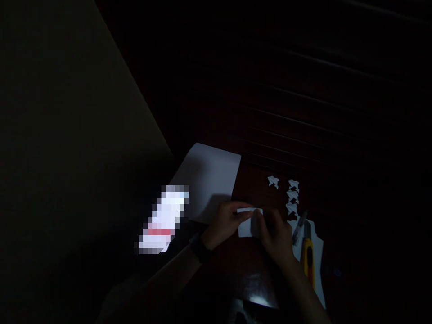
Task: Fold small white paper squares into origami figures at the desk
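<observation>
A small piece of white paper (247,228) is held between both hands above the dark table. My left hand (226,221) pinches its upper left part, thumb in front and fingers behind. At the right side, my right hand (275,231) grips the same paper with the thumb against its front. The paper looks folded along its top edge, though the fingers cover part of it. Beyond my right hand lie several small folded paper figures (292,196), most in a column, and a single folded figure (273,182) sits to their left.
A large white sheet (216,173) lies behind my left hand. To its left is a bright, pixelated phone-like screen (164,220). On the right, a yellow box cutter (308,258) and a pen (299,229) rest on paper pieces (318,252). The room is very dark.
</observation>
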Demonstrator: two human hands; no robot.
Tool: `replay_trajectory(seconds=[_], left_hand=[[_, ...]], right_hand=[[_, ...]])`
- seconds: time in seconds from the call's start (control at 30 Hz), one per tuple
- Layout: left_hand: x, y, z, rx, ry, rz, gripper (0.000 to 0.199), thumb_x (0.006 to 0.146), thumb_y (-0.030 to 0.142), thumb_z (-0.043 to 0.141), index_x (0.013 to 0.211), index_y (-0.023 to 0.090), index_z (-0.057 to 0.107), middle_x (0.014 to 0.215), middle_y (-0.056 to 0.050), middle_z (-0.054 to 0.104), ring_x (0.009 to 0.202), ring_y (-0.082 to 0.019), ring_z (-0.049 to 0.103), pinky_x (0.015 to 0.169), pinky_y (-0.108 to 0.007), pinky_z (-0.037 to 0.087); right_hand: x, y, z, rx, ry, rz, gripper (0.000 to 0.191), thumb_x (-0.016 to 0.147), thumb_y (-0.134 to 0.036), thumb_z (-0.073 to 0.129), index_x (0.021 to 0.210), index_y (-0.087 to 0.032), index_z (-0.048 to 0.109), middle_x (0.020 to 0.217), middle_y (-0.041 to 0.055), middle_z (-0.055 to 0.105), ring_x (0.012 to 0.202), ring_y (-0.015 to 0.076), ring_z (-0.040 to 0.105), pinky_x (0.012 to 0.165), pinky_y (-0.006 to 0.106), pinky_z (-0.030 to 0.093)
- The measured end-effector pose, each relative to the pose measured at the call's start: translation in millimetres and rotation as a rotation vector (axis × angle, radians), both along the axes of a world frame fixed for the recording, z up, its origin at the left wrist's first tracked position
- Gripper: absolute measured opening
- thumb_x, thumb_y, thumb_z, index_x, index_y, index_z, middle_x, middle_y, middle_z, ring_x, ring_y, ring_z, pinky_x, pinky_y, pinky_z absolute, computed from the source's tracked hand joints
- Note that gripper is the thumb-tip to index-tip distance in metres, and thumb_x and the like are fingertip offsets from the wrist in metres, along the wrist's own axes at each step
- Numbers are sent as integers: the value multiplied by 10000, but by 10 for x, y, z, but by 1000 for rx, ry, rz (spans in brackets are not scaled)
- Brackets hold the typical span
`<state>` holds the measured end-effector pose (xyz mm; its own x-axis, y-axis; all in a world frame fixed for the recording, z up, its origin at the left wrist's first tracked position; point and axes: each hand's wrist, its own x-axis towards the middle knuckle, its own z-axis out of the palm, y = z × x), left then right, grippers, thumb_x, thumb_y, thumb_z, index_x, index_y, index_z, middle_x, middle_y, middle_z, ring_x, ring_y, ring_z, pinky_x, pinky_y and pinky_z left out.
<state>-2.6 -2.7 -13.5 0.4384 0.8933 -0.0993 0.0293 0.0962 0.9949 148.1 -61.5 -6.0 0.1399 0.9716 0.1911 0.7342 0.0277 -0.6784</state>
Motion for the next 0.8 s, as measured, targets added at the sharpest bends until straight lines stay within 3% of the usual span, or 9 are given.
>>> replay_trajectory(seconds=[0.2,0.47,0.8], left_hand=[[-2,-8,-47,3,46,22,299,773,347,598,1003,167,662,996,-82,681,905,-208,629,794,-327,495],[5,-4,-19,-3,69,40,263,777,238,587,1023,171,651,1014,-77,673,910,-192,623,817,-329,491],[19,-29,-33,91,136,56,238,809,267,541,987,159,658,979,-78,682,877,-184,633,784,-302,500]], right_hand=[[15,3,-1,-15,-35,-3,202,876,-322,451,1025,-205,520,840,44,673,684,180,658,579,252,470],[15,8,-16,-11,-82,-2,260,886,-317,415,1097,-194,505,889,64,678,652,187,662,569,264,480],[22,-8,-65,0,-251,25,308,898,-319,402,1127,-156,529,890,89,691,687,222,669,599,290,474]])
